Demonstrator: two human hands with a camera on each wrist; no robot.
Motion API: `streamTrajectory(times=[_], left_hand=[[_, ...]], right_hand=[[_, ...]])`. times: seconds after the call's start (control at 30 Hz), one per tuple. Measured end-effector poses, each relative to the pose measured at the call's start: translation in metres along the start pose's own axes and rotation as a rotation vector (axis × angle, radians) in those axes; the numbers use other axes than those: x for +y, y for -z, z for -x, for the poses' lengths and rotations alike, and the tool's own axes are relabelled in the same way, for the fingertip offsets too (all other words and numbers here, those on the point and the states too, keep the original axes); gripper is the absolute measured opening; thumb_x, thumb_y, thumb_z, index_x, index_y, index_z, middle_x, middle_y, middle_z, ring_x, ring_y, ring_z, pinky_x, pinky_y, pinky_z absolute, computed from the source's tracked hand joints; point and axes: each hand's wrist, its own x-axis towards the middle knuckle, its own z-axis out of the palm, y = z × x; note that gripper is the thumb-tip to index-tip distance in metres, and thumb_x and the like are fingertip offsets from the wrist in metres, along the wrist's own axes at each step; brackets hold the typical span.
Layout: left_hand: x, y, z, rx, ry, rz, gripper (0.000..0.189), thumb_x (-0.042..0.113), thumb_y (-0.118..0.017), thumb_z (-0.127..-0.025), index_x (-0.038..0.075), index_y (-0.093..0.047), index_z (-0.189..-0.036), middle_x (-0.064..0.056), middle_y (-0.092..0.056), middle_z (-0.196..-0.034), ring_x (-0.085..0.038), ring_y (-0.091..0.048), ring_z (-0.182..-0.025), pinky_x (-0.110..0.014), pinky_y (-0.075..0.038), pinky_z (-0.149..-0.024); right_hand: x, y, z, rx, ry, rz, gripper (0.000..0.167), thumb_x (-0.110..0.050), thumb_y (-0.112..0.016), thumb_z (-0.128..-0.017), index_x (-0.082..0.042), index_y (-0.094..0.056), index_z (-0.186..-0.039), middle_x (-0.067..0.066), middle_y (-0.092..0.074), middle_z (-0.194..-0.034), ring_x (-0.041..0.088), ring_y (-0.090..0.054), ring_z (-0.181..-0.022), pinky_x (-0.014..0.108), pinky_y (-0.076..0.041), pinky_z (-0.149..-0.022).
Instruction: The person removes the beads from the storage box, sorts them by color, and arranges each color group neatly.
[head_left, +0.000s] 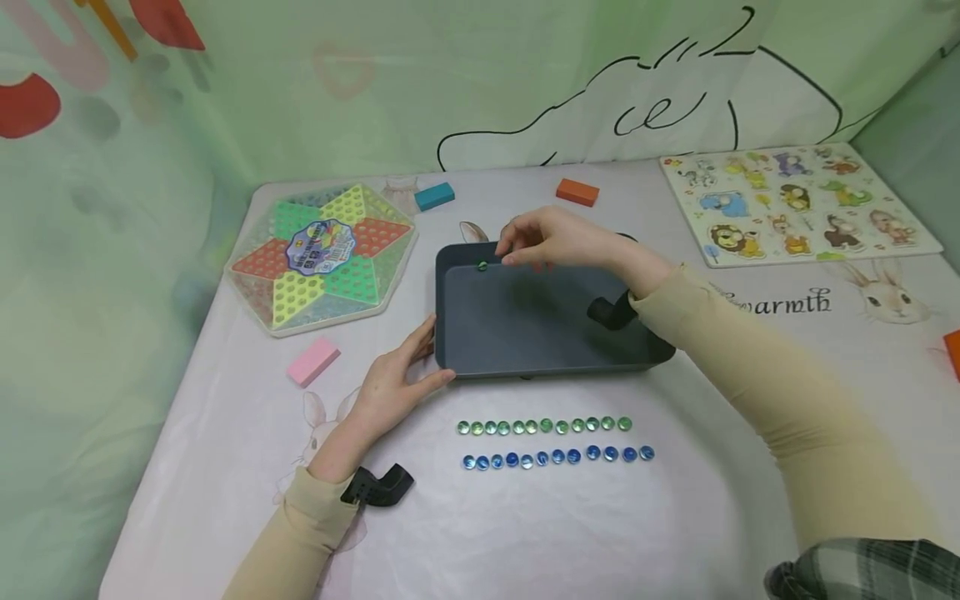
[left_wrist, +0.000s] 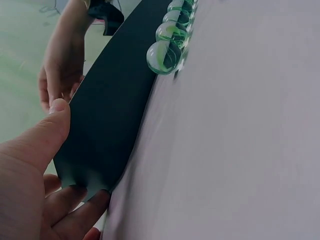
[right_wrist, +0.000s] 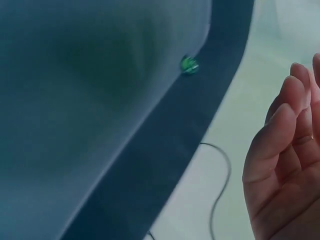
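Observation:
A dark grey rectangular tray point(head_left: 517, 333) lies on the table. My left hand point(head_left: 393, 375) grips its near left corner; in the left wrist view the thumb is at the rim and the fingers lie against the end wall. Above the far rim hovers my right hand point(head_left: 551, 237), fingers loosely bent, with nothing seen in it. One green marble point(head_left: 482, 267) sits in the tray's far left corner, clear in the right wrist view too. Something small and red point(head_left: 542, 267) shows below the right hand, partly hidden. Nearer lie a row of green marbles point(head_left: 518, 427) and a row of blue marbles point(head_left: 558, 457).
A star-patterned Chinese checkers board point(head_left: 360, 287) lies at the left, an animal puzzle board point(head_left: 810, 204) at the far right. Blocks lie around: pink point(head_left: 313, 362), blue point(head_left: 435, 197), orange point(head_left: 577, 192), and another orange piece point(head_left: 953, 354) at the right edge.

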Motion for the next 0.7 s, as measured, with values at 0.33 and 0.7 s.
streamTrajectory(times=[0.33, 0.7], left_hand=[[0.000, 0.000, 0.000, 0.008, -0.017, -0.002, 0.077, 0.039, -0.066, -0.084, 0.025, -0.025, -0.147, -0.008, -0.051, -0.135, -0.021, -0.053, -0.120, -0.046, -0.035, -0.104], [-0.001, 0.001, -0.001, 0.010, -0.030, -0.013, 0.076, 0.039, -0.066, -0.084, 0.024, -0.026, -0.147, -0.007, -0.052, -0.134, -0.021, -0.053, -0.120, -0.047, -0.034, -0.104]], right_hand=[[0.019, -0.015, -0.030, 0.013, -0.041, 0.183, 0.024, -0.019, -0.064, -0.088, -0.008, -0.065, -0.108, 0.014, -0.064, -0.080, 0.025, -0.058, -0.060, 0.027, -0.044, -0.052], [0.019, -0.032, -0.042, 0.009, -0.076, 0.269, 0.034, -0.017, -0.063, -0.088, -0.006, -0.060, -0.120, 0.010, -0.065, -0.078, 0.020, -0.059, -0.056, 0.026, -0.047, -0.053]])
